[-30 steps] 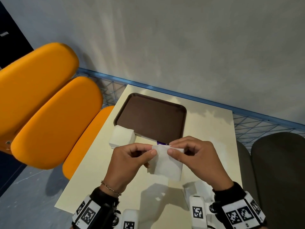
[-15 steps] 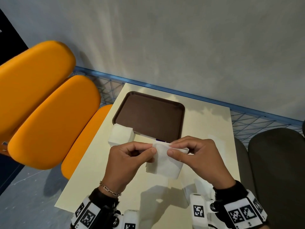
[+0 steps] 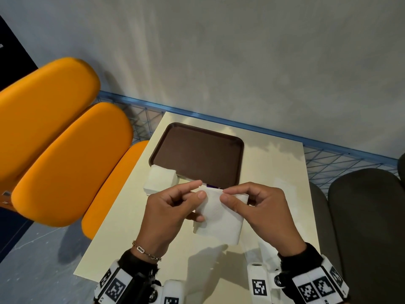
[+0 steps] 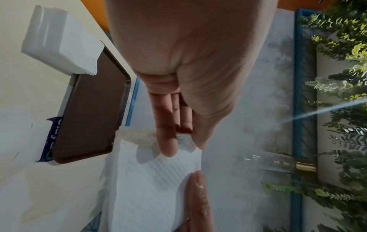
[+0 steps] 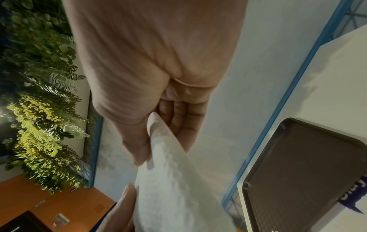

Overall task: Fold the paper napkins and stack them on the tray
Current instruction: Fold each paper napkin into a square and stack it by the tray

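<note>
A white paper napkin [image 3: 219, 218] hangs above the cream table, held by its top edge. My left hand [image 3: 175, 207] pinches its upper left corner between thumb and fingers; the same napkin [image 4: 151, 180] fills the lower part of the left wrist view. My right hand [image 3: 258, 207] pinches the upper right part, and the napkin [image 5: 174, 180] runs down from its thumb and fingers. The brown tray [image 3: 197, 154] lies beyond the hands with nothing on it. A stack of white napkins [image 3: 161, 179] sits at the tray's near left corner.
The cream table [image 3: 274, 163] is small, with orange chairs [image 3: 65, 163] on its left and dark grey seats [image 3: 368, 216] on its right. A blue wire fence [image 3: 339, 159] and a grey wall stand behind. A purple-printed wrapper [image 4: 49, 141] lies under the tray's near edge.
The hands have drawn slightly apart along the napkin's top edge, and the napkin hangs more opened between them. The tray and the stack have stayed put.
</note>
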